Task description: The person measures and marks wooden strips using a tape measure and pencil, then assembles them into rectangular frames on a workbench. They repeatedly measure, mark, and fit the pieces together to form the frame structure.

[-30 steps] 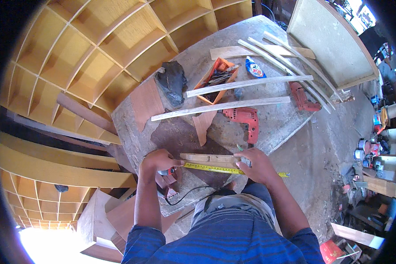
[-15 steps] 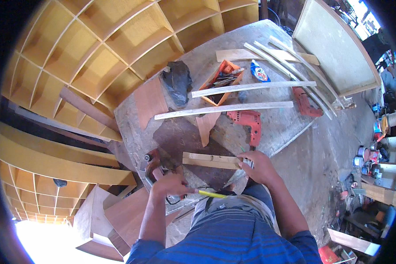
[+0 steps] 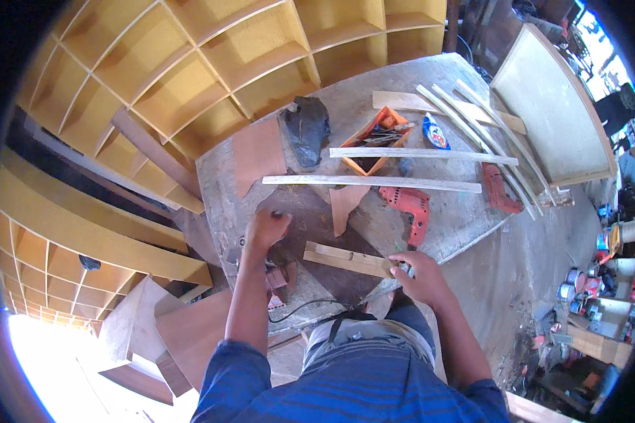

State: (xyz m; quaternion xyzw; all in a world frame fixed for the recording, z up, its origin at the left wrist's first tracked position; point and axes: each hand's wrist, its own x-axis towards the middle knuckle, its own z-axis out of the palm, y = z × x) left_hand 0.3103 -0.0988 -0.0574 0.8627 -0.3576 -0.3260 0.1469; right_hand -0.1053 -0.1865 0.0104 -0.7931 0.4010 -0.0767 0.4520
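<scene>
My right hand [image 3: 420, 275] is closed on the right end of a short pale wooden piece [image 3: 349, 259], which looks like two strips lying side by side, low over the near part of the table. My left hand [image 3: 267, 230] is out over the table's left side, fingers curled together. A small dark bit shows at its fingertips, too small to name. Below that wrist, partly hidden by the forearm, sits a reddish power tool [image 3: 281, 278] with a black cable [image 3: 307, 304] beside it.
Two long whitish strips [image 3: 374, 183] lie across the worktable [image 3: 444, 218]. Beyond them are a red drill [image 3: 410, 208], an orange tool box [image 3: 365, 134], a black plastic bag [image 3: 305, 130] and a blue-white packet [image 3: 435, 132]. Yellow compartment shelving [image 3: 254, 88] borders the far left. A framed panel [image 3: 554, 106] leans right.
My left hand has moved from near my waist forward over the table. The yellow tape strip that stretched from it no longer shows. My right hand stays at the wooden piece, which is tilted more.
</scene>
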